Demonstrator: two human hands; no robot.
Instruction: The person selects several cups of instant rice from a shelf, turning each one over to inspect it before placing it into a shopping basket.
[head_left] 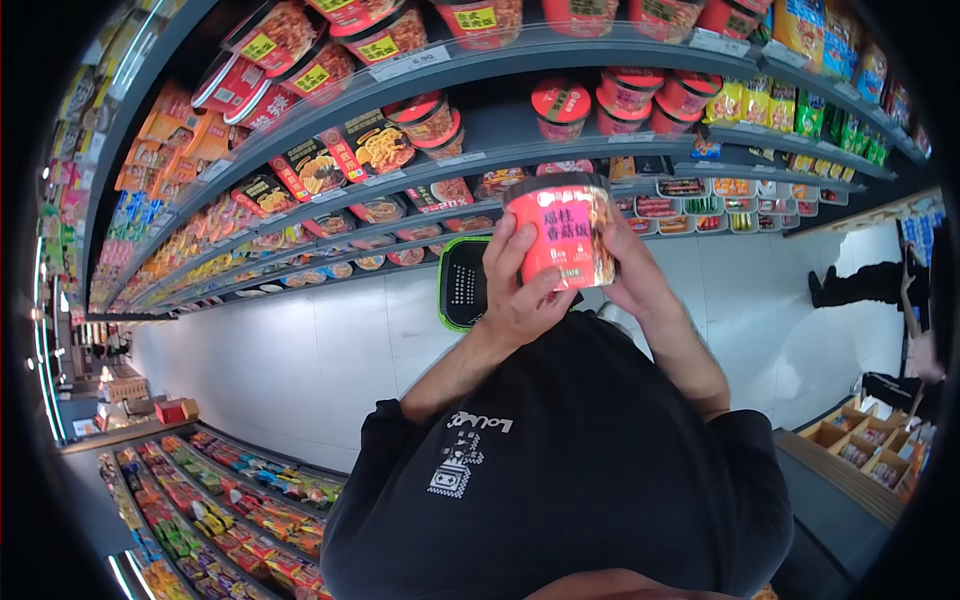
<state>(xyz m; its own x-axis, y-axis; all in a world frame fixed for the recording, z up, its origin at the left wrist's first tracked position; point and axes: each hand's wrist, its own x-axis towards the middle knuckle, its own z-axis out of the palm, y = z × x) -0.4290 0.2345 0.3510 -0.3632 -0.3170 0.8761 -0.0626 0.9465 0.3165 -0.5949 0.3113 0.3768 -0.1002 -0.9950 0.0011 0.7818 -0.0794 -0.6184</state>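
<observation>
Between both hands, in front of my chest, I hold a red instant-rice tub with a dark rim and a purple label panel. My left hand wraps its fingers over the tub's left side and lower front. On the tub's other side, my right hand grips the edge, its fingertips partly hidden behind it. The tub is upright, its printed front facing the camera. A black shopping basket with a green rim is on the floor, beyond my left forearm and partly covered by it.
Store shelves stacked with noodle boxes, tubs and bags curve across the front. Another snack rack stands behind at lower left. At right, a person in dark trousers is near a wooden display with compartments. Pale tiled floor lies between.
</observation>
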